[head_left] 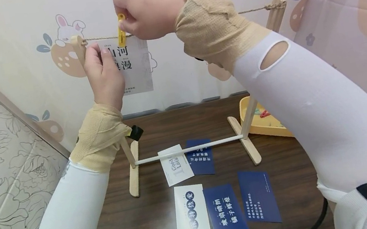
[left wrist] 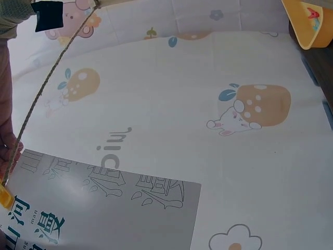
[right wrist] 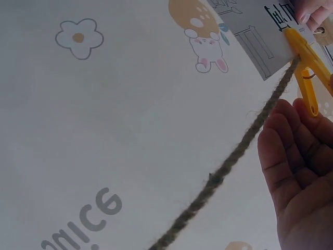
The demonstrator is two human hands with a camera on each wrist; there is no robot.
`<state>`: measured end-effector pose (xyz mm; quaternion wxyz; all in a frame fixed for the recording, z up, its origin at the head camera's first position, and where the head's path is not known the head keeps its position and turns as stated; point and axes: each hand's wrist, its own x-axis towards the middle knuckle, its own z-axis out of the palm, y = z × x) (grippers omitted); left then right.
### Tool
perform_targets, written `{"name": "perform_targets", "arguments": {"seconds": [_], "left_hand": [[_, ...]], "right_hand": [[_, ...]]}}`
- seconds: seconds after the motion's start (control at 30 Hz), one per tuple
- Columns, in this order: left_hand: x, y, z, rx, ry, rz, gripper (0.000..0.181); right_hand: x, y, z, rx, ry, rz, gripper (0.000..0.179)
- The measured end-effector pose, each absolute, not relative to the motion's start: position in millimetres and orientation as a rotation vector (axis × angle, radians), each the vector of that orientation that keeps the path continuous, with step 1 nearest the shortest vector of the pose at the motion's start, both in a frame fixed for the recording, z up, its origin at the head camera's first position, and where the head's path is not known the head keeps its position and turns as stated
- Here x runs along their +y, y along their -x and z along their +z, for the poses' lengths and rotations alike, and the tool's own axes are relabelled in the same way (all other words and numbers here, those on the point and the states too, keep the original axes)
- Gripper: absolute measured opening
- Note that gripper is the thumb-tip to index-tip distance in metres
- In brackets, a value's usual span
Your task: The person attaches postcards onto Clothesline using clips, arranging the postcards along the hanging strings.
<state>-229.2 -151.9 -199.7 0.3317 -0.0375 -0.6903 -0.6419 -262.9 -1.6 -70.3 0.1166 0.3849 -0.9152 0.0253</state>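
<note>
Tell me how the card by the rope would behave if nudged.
The card is probably stiff, as it looks flat without sagging. It seems thin, so likely light. If the left hand let go, it might swivel, since only one yellow clip shows at its top edge.

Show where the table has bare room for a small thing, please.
Bare table: behind the white bar, between the wooden feet; left of the front white card; and right of the rightmost blue card. Five cards crowd the middle. Above, left hand, right hand, yellow clip and upper card crowd the string's left half.
</note>
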Motion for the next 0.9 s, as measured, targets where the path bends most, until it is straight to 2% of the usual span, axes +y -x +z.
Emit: {"name": "perform_targets", "arguments": {"seconds": [0.57, 0.9], "left_hand": [[-151.1, 229.8, -198.7, -1.815, 0.081, -1.687, 0.018], [-149.5, 217.7, -201.2, -1.931, 0.138, -1.568, 0.041]], "right_hand": [[2.0, 267.5, -72.1, -2.614, -1.181, 0.192, 0.032], [4.3, 267.2, -70.3, -2.657, -1.147, 0.184, 0.040]]}}
